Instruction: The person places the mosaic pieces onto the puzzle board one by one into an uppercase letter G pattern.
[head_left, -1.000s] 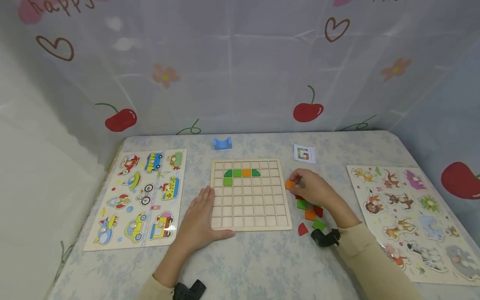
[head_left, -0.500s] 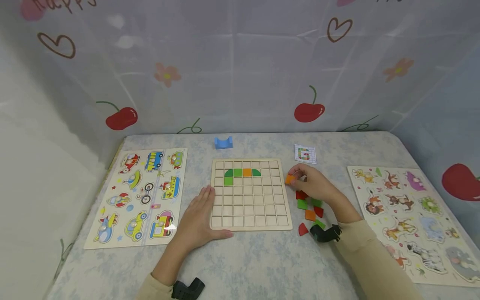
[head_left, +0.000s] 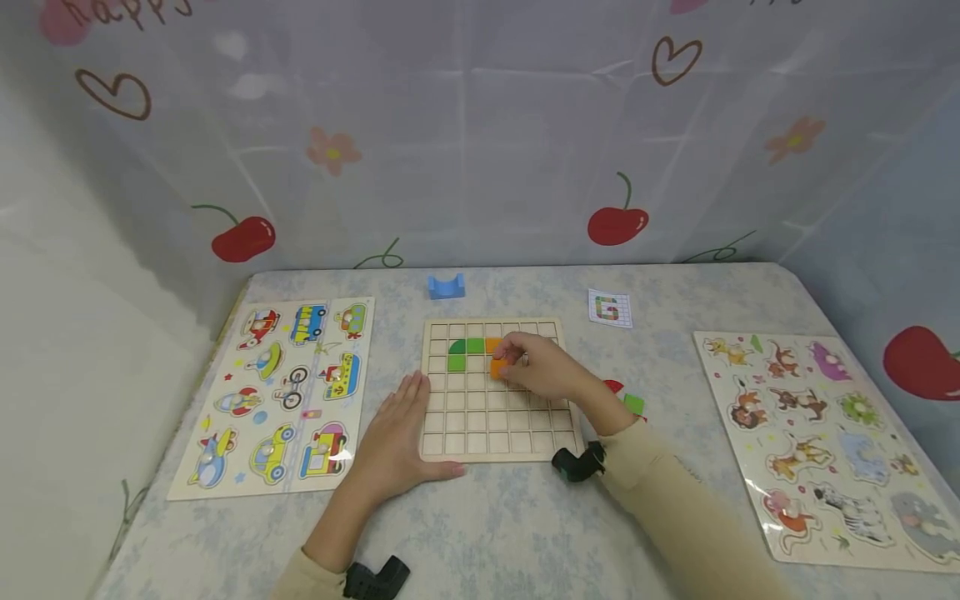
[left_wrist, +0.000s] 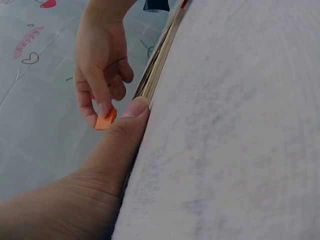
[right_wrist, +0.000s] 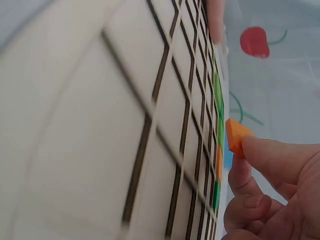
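A wooden grid board (head_left: 480,437) lies mid-table with green pieces (head_left: 465,352) and an orange one in its upper rows. My right hand (head_left: 536,368) hovers over the board's upper middle and pinches an orange tile (head_left: 498,367) between thumb and fingers; the same orange tile (left_wrist: 105,120) (right_wrist: 236,136) shows in both wrist views, held just above the grid (right_wrist: 150,120). My left hand (head_left: 397,429) rests flat on the table with its fingers straight against the board's left edge (left_wrist: 155,75).
Loose red and green pieces (head_left: 626,398) lie right of the board. A vehicle puzzle (head_left: 285,392) is at the left, an animal puzzle (head_left: 825,433) at the right. A blue block (head_left: 446,286) and a small letter card (head_left: 609,308) sit farther back.
My right hand has carried the orange tile leftward from beside the loose pieces to over the board's upper rows. The left hand has stayed in place.
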